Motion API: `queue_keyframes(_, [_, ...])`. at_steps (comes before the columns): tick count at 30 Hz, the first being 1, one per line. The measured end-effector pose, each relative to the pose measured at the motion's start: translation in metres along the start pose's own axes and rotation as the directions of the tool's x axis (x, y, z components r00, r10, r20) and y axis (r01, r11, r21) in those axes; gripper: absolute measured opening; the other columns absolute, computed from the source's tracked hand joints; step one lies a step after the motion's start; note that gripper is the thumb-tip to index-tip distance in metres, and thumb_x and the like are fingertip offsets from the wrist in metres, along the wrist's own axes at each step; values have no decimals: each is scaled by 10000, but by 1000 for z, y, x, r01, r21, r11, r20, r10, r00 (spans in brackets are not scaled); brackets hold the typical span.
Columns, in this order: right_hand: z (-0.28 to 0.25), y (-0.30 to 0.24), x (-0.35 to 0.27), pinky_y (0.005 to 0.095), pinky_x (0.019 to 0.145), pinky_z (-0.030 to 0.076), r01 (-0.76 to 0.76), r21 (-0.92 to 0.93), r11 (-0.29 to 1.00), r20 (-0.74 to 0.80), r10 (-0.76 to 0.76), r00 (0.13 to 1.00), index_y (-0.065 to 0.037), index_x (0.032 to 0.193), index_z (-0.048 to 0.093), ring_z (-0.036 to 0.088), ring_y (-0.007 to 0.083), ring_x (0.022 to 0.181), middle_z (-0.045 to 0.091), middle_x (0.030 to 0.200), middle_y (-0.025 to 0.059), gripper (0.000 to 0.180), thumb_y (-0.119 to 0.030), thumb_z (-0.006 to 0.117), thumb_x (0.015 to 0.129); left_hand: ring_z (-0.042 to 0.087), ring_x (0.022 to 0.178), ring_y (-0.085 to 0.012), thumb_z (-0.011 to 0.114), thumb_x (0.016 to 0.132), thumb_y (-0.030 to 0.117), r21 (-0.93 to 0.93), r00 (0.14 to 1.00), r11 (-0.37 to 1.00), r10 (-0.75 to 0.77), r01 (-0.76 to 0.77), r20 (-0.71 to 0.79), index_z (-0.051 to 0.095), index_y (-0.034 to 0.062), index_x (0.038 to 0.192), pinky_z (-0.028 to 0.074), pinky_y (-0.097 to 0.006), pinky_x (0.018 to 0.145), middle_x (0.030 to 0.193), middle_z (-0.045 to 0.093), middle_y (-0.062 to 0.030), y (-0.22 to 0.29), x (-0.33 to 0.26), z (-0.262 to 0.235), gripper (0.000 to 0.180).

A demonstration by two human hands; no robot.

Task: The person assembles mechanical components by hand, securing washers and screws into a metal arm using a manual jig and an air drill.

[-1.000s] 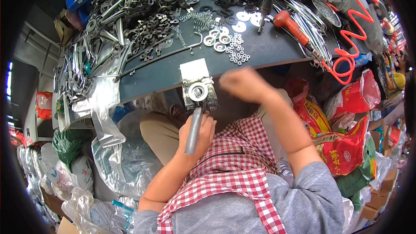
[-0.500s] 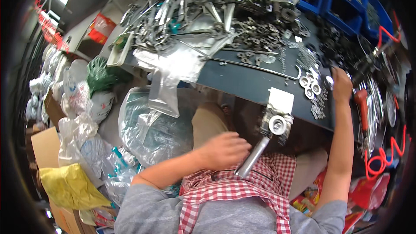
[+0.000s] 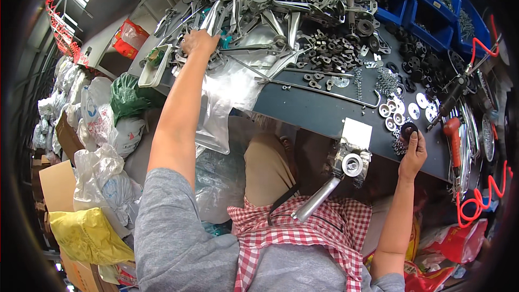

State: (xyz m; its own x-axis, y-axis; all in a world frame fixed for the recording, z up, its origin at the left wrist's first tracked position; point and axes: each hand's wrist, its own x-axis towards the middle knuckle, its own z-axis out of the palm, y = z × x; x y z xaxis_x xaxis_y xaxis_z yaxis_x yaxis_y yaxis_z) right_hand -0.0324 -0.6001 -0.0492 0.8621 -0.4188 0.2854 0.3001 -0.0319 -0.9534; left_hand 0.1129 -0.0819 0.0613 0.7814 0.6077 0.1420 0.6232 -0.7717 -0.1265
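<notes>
My left hand [image 3: 199, 43] reaches to the far left of the bench, its fingers curled down into a heap of silver metal levers [image 3: 213, 16]; what they grip is hidden. Between the fingers of my right hand [image 3: 413, 154] is a black ring [image 3: 408, 129], held over the bench's right front edge. Close by lie white-rimmed round cups [image 3: 390, 113] and small nuts [image 3: 399, 145]. In front of my lap a metal fixture [image 3: 348, 148] carries a round white-rimmed piece [image 3: 352, 165], with a silver lever [image 3: 316, 200] slanting down toward my apron.
Blue bins [image 3: 430, 21] of small parts stand at the back right. Dark small brackets [image 3: 330, 51], springs [image 3: 386, 77] and a long bent rod [image 3: 324, 91] lie on the bench. An orange-handled power screwdriver [image 3: 452, 138] hangs at right. Plastic bags [image 3: 97, 167] crowd the left side.
My left hand has moved from above my lap, up and left into the metal levers. My right hand has drawn back toward me and now shows a black ring.
</notes>
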Motion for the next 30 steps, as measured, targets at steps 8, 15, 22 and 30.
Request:
queue_keyframes(8, [-9, -4, -5, 188, 540, 397, 5, -176, 984, -50, -14, 999, 2, 808, 576, 478, 57, 610, 524, 719, 0, 92, -87, 595, 827, 524, 1047, -309, 530, 777, 483, -13, 930, 931, 365, -366, -46, 550, 109, 1120, 386, -470, 863, 1068, 591, -134, 36, -32, 8, 508])
queue_keyframes(15, [4, -9, -1, 181, 495, 391, -90, 32, 995, 52, 89, 995, 9, 857, 602, 502, 44, 551, 554, 643, -1, 150, -138, 580, 844, 560, 921, -354, 485, 837, 366, 11, 880, 896, 438, -444, -182, 560, 98, 1015, 435, -451, 743, 968, 606, -157, 12, 2, 28, 331])
queue_keyframes(22, [6, -18, -1, 183, 478, 395, -98, 57, 994, 80, 93, 992, 2, 840, 604, 511, 49, 537, 558, 638, 7, 133, -130, 586, 838, 557, 929, -341, 431, 874, 304, 141, 826, 900, 435, -413, -359, 561, 109, 1040, 434, -438, 756, 1009, 588, -146, -12, 18, -2, 287])
queue_keyframes(30, [-10, -6, -8, 182, 500, 394, -18, -103, 995, -21, 16, 1000, 19, 870, 576, 483, 51, 545, 526, 663, 7, 130, -105, 537, 865, 560, 868, -356, 399, 890, 342, -51, 720, 924, 260, -380, -644, 578, 71, 832, 440, -464, 720, 891, 604, -159, -20, 95, -51, 329])
